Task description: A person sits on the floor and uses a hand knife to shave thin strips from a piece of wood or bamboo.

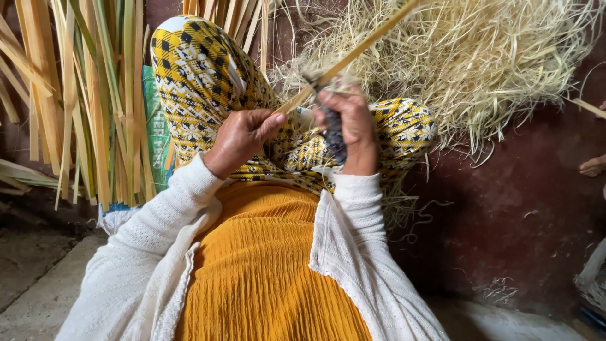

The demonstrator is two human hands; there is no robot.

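A long pale bamboo strip [360, 47] slants from my lap up to the top right. My left hand [243, 137] pinches its near end between thumb and fingers. My right hand [350, 129] is closed round the dark wrapped handle of a knife [333, 136], whose blade end meets the strip just above my fingers. Both hands rest over my knees, which are covered in yellow, black and white patterned cloth [202, 76].
A bundle of flat bamboo slats [95, 95] leans at the left. A heap of thin pale shavings [480, 57] lies beyond my knees on the dark red floor [524, 208]. Another person's foot [593, 165] shows at the right edge.
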